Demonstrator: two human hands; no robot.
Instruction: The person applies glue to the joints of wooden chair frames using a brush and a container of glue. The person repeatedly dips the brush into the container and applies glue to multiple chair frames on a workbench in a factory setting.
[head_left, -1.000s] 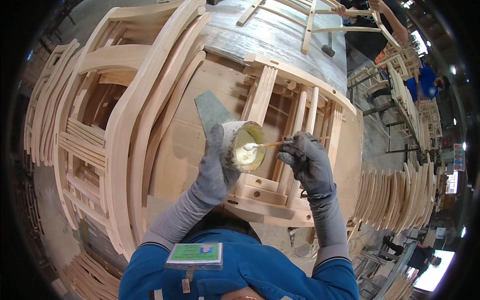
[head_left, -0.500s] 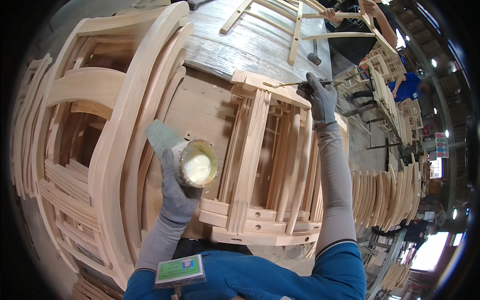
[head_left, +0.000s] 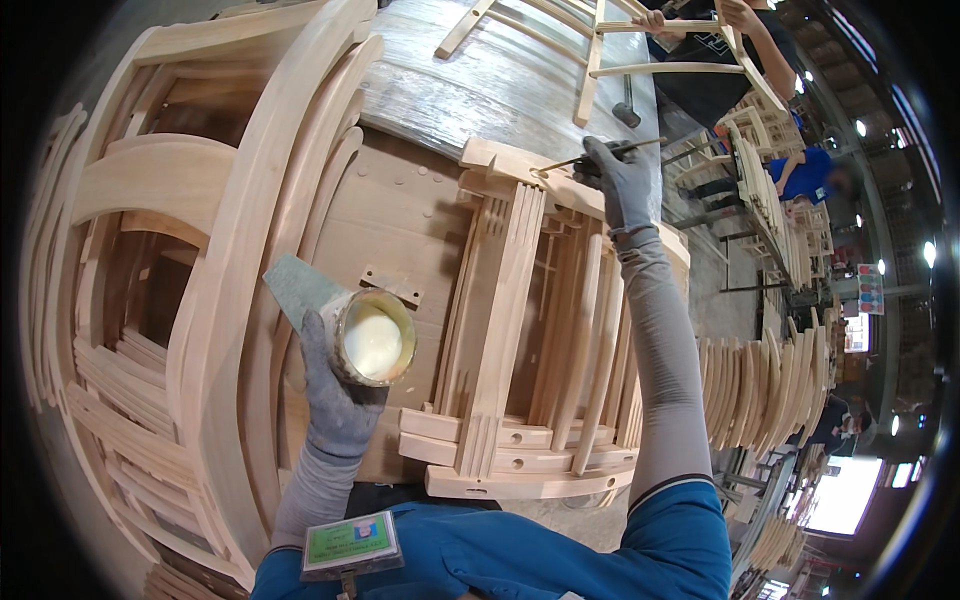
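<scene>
Well forward, the right hand (head_left: 622,185) pinches a thin stick (head_left: 566,162), its tip at a pale wooden rail (head_left: 500,160).
Its sleeved arm stretches nearly straight; nearer the body, the left hand (head_left: 340,400) curls around a round, crusted cup (head_left: 405,345) of smooth white paste (head_left: 374,342), over brown cardboard (head_left: 390,215). Both gloves are grey.

Head view: left fisheye of the pair, looking steeply down. Wearer's blue shirt (head_left: 470,550) very close at 6 o'clock; wooden frame (head_left: 502,330) near, about dial centre; silvery tabletop (head_left: 470,100) farther, at 12; stacked slats (head_left: 755,390) well off, between 3 and 4. Straight edges bow rimward.
</scene>
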